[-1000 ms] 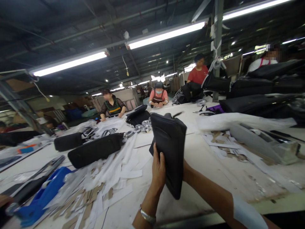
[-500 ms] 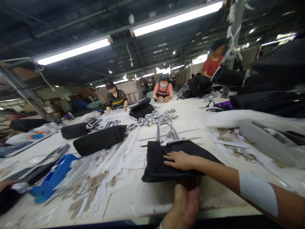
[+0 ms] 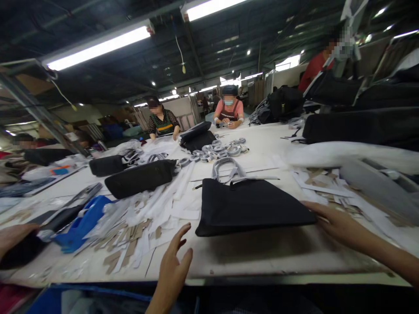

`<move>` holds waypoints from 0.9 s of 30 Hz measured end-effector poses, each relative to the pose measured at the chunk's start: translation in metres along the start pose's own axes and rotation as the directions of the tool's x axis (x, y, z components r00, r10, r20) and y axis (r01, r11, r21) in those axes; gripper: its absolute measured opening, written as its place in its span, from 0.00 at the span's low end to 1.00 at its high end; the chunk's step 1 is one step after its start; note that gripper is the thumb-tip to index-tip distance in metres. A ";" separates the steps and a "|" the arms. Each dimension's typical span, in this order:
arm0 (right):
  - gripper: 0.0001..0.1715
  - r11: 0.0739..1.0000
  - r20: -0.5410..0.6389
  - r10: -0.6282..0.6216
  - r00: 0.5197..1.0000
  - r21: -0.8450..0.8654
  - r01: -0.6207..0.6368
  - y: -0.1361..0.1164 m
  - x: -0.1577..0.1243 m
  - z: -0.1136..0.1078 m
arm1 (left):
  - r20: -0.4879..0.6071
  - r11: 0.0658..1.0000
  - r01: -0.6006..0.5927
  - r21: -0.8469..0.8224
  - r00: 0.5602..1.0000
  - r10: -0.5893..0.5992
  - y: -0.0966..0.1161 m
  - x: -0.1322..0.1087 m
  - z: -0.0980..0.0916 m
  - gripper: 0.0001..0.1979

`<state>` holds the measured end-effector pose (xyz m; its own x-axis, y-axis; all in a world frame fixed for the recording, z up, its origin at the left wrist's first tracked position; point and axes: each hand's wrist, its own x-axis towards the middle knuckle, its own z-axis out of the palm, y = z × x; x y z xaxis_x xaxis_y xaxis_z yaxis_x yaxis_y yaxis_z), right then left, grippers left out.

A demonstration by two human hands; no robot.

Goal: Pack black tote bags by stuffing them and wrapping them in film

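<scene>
A flat black bag [image 3: 252,205] lies in front of me, its near edge raised above the table with a shadow beneath. Its handles [image 3: 227,168], in greyish wrapping, loop out on the far side. My right hand [image 3: 327,220] grips the bag's right corner; some of its fingers are hidden behind it. Left of the bag, my left hand [image 3: 175,261] is open, fingers apart and curved, touching nothing.
Paper and cardboard strips [image 3: 127,235] litter the white table [image 3: 235,264], with a blue tape dispenser [image 3: 78,224] to their left. Other black bags [image 3: 140,178] stand behind. A co-worker's hand [image 3: 15,237] shows at the left edge; two people sit across the table.
My left hand has come out from under the bag and moved left, opening. My right hand has slid from the bag's top to its right corner. The view has shifted slightly.
</scene>
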<state>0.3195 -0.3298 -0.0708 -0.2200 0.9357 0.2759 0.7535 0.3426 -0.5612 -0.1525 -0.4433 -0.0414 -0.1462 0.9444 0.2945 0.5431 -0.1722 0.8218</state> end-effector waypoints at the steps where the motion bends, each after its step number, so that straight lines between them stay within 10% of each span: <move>1: 0.30 0.999 0.054 -0.040 0.998 0.007 0.039 0.005 -0.006 0.003 | 0.082 1.000 -0.005 0.025 0.997 0.003 -0.017 0.003 0.002 0.29; 5: 0.42 0.985 0.063 0.033 0.997 0.164 -0.043 -0.008 -0.004 0.019 | 0.097 0.994 -0.029 0.102 0.995 0.019 -0.043 0.026 0.028 0.39; 11: 0.41 0.922 0.001 0.123 0.992 0.369 -0.115 -0.032 0.029 0.030 | 0.074 0.996 -0.032 -0.080 0.997 0.038 -0.016 0.069 0.049 0.28; 17: 0.36 0.958 -0.083 0.254 0.964 0.158 -0.239 -0.053 0.036 0.013 | 0.004 0.999 0.038 -0.028 0.999 -0.038 0.011 0.076 0.042 0.26; 23: 0.37 0.890 0.244 0.325 0.914 0.248 -0.383 -0.045 0.006 0.000 | 0.105 0.986 0.159 0.054 0.981 -0.164 0.013 0.060 0.026 0.26; 27: 0.43 0.921 -0.009 0.228 0.974 0.327 -0.213 -0.026 -0.002 0.000 | 0.035 0.994 -0.031 -0.101 0.999 0.035 0.006 0.059 0.017 0.41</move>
<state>0.3002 -0.3404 -0.0560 -0.0362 0.9884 0.1478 0.5376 0.1439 -0.8308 -0.1434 -0.3836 -0.0270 -0.0981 0.9471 0.3057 0.4615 -0.2288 0.8571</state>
